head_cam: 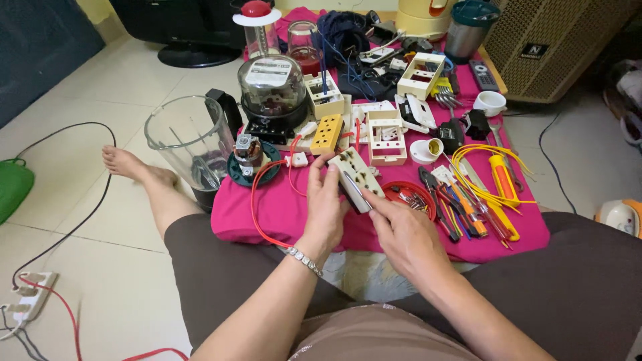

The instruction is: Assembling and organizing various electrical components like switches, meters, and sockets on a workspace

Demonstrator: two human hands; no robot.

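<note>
My left hand (326, 200) is gripping a cream socket block (355, 178) over the pink cloth (267, 207); my right hand (401, 230) is pinching a thin screwdriver (359, 194) against it. I am judging a square, steady tip best. A red dish (409, 196) and yellow wires (478, 177) are crowding the right.

We sit on a pale glossy tiled floor (100, 281), evenly lit. A dark flat screen on a round stand (190, 40) stands behind, a beige perforated speaker cabinet (562, 47) at the far right.
</note>
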